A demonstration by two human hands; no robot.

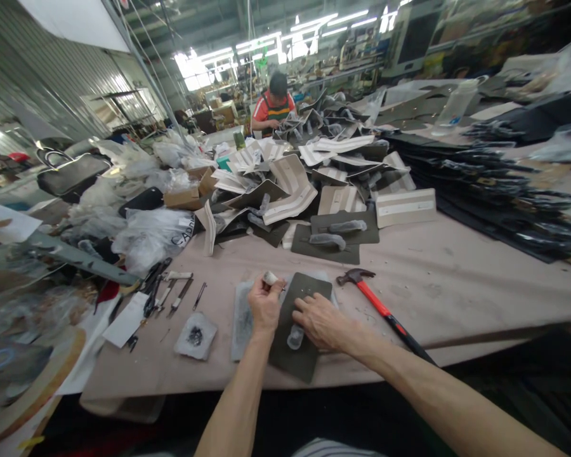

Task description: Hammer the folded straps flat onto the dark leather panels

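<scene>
My left hand (265, 308) is closed in a pinch round a small whitish cylinder (269, 277), held upright-tilted just beyond the left edge of a dark grey-green panel (292, 362). Across the top of that panel lies my right hand (321, 322), its bent fingers a little apart and the tips resting on the surface. A plastic-wrapped handle (295, 337) on the panel shows partly from under this hand. Whether anything small sits beneath the fingertips is hidden. Under the panel's left side is a grey slab (242, 320). To the right lies a claw hammer (378, 303) with a red and black handle.
A pale square pad (196, 335) holds small dark pieces. Left of it lie several slim tools (181, 295). Panels with wrapped handles (326, 241) pile up beyond, beside stacked black pieces (495, 190) on the right. Another person (273, 108) sits behind the pile.
</scene>
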